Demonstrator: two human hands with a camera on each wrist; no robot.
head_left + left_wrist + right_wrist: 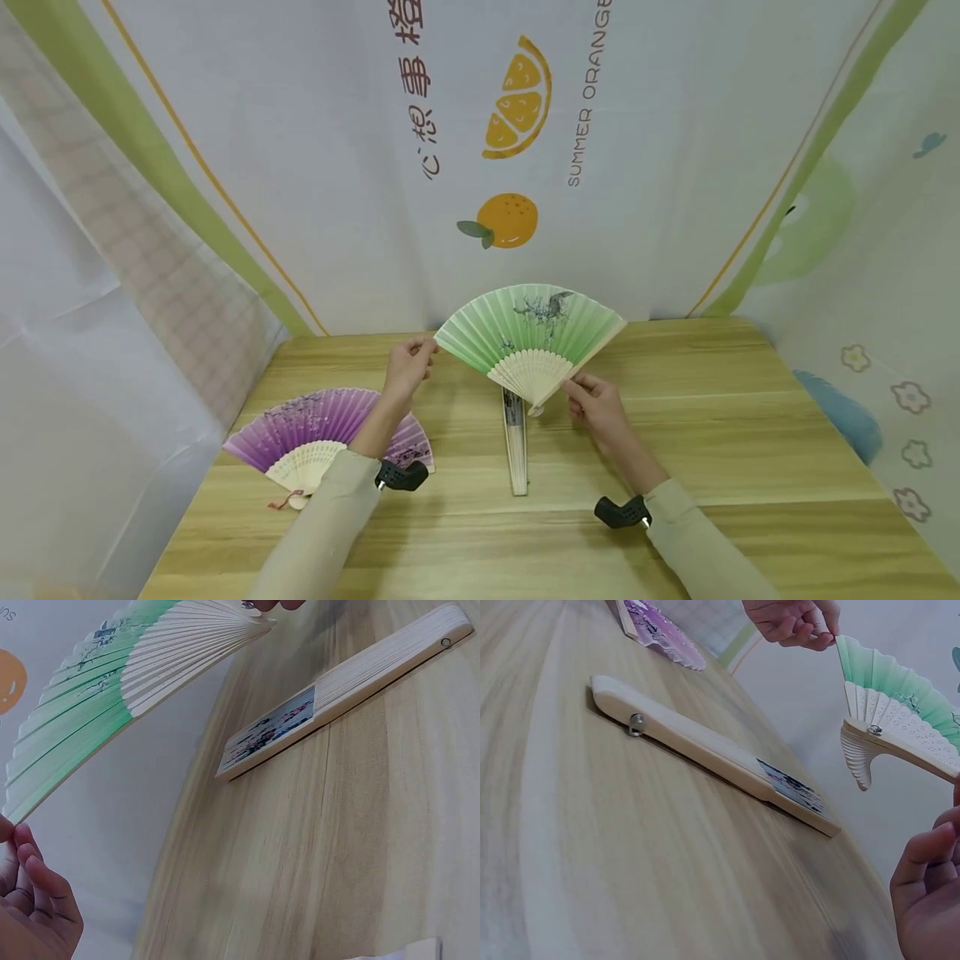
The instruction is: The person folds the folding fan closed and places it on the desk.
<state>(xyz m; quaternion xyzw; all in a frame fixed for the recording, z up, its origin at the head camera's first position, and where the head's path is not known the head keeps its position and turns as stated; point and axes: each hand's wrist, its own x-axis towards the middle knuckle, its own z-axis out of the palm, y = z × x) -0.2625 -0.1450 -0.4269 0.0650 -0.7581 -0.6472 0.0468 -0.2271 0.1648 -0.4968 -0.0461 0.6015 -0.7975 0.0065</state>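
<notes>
A green folding fan [531, 333] is spread wide in the air above the back of the table, its pale ribs meeting at the bottom. At its left end, my left hand [408, 367] pinches the outer corner between thumb and finger, as the left wrist view also shows. My right hand [596, 404] pinches the right guard stick, a little above the pivot. Below the green fan lies a folded fan [516, 442] with a dark printed end, partly covered in the head view. An open purple fan [322, 425] rests on the table, partly behind my left forearm.
The wooden table [675, 533] reaches back to a white curtain [645, 208] printed with oranges. A red tassel [281, 502] hangs from the purple fan's pivot. More printed cloth [877, 367] closes off the right side.
</notes>
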